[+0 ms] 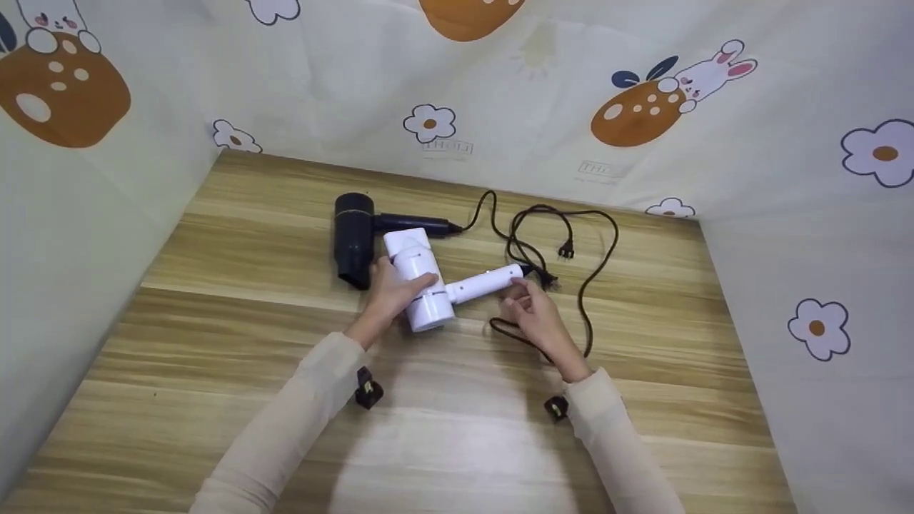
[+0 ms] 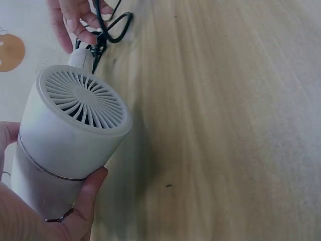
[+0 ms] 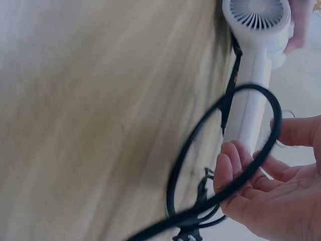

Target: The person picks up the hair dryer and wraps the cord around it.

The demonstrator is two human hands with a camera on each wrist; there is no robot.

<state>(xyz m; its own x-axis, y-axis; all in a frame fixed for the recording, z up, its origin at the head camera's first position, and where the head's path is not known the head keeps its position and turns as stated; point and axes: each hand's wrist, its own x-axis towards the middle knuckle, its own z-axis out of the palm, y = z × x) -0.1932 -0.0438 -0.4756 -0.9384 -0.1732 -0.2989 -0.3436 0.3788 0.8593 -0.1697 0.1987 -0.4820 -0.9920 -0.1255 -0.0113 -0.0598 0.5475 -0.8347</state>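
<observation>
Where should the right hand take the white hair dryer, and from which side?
Probably the middle of the handle, from the near right side: it is slim, straight and juts rightward, with its middle free beyond the barrel, which the left hand grips.

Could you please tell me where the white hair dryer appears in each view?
Head: the white hair dryer is around the centre.
Left wrist: the white hair dryer is on the left.
Right wrist: the white hair dryer is at upper right.
Shared landmark: the right hand at its handle end.
</observation>
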